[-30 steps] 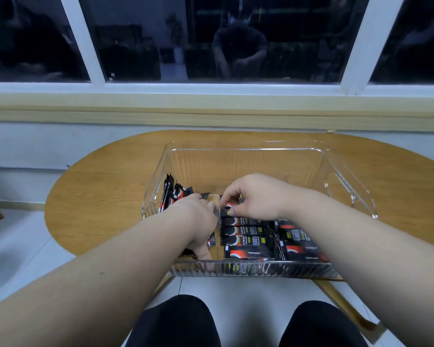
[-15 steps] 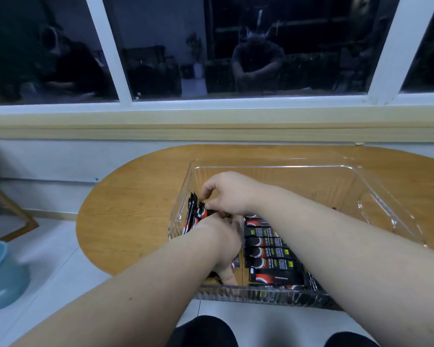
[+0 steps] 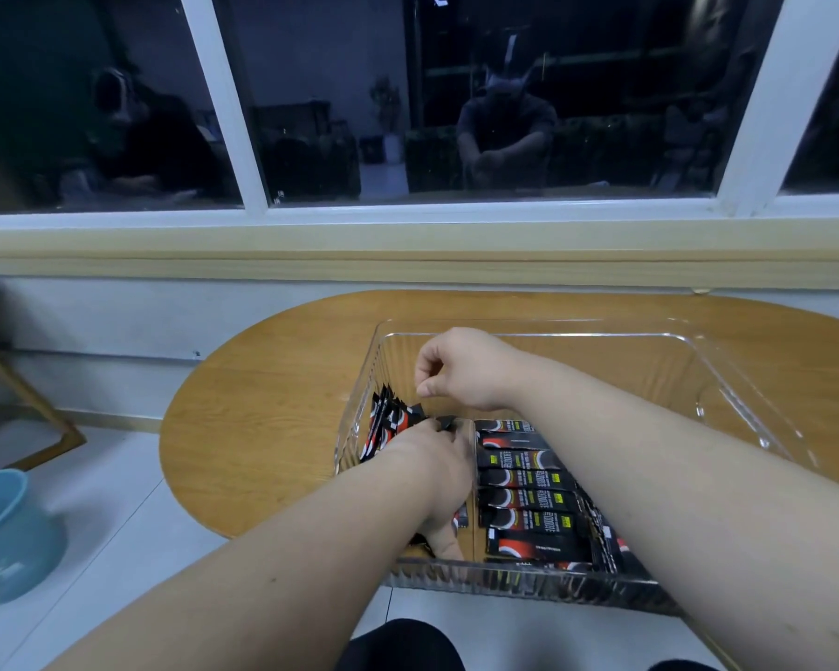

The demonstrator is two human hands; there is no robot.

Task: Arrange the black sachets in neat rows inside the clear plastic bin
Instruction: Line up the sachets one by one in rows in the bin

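One bin (image 3: 601, 337); left hand (image 3: 439, 469); right hand (image 3: 463, 370); seven-sachet row (image 3: 526, 481).

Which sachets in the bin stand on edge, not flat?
The bunch against the left wall of the bin, by the left hand: they lean on edge, while the middle row lies flat, labels up.

— What do we see of the clear plastic bin (image 3: 601, 335)?
— We see it open-topped, with ribbed walls, sitting on the wooden counter (image 3: 262, 404).
— And inside it?
— We see black sachets (image 3: 529, 498) with red and white print lying flat, label up, in a row running back from the near wall. We see upright sachets (image 3: 383, 421) leaning against the left wall.
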